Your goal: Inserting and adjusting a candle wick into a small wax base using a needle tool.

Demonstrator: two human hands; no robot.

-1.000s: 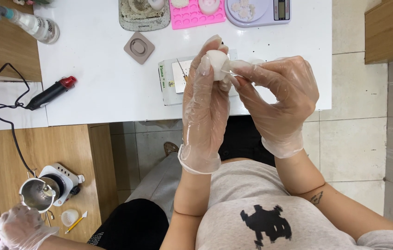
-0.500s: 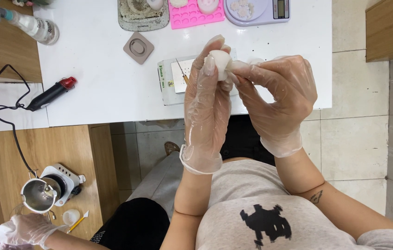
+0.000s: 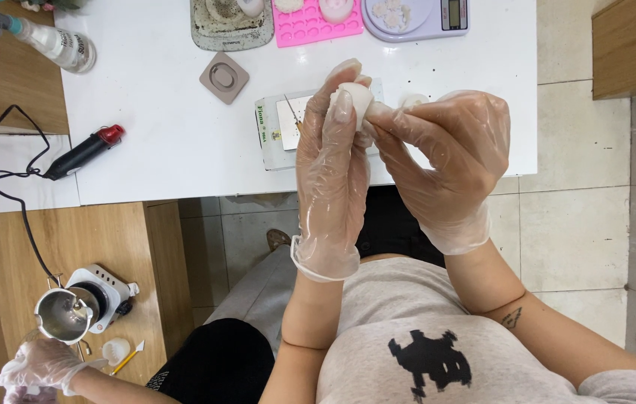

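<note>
Both my hands wear clear plastic gloves and meet in front of me over the white table's (image 3: 168, 142) near edge. My left hand (image 3: 330, 161) is upright, its fingers curled around a small round white object (image 3: 355, 98). My right hand (image 3: 449, 153) pinches the same white object from the right side with thumb and fingertips. A small grey cutting mat (image 3: 277, 127) with a thin pointed tool on it lies on the table just behind my hands.
On the table's far side are a grey tray (image 3: 229, 22), a pink mould (image 3: 318, 21), a lilac scale (image 3: 417, 16), a brown square mould (image 3: 224, 77), a spray bottle (image 3: 52, 41) and a black-and-red heat tool (image 3: 82, 152). At lower left, another person's gloved hand (image 3: 41, 366) is near a metal pot (image 3: 63, 314) on a small hot plate.
My hands stay together on the white object, shifting only slightly. The other person's gloved hand at lower left has moved a little.
</note>
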